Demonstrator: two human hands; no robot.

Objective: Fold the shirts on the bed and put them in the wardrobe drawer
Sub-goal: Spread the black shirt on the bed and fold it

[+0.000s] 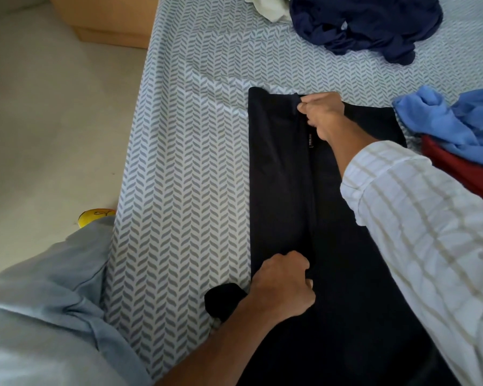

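A black shirt lies flat on the bed, folded lengthwise into a long strip with a small label showing near its middle seam. My right hand pinches the folded edge at the far end of the shirt. My left hand grips the same folded edge at the near end. A black sleeve end sticks out to the left under my left wrist. Unfolded shirts lie around: navy at the far right, light blue and red at the right edge.
A white garment lies at the top beside the navy one. A wooden box or furniture corner stands on the floor left of the bed. A yellow object sits by the bed's edge. No wardrobe drawer is in view.
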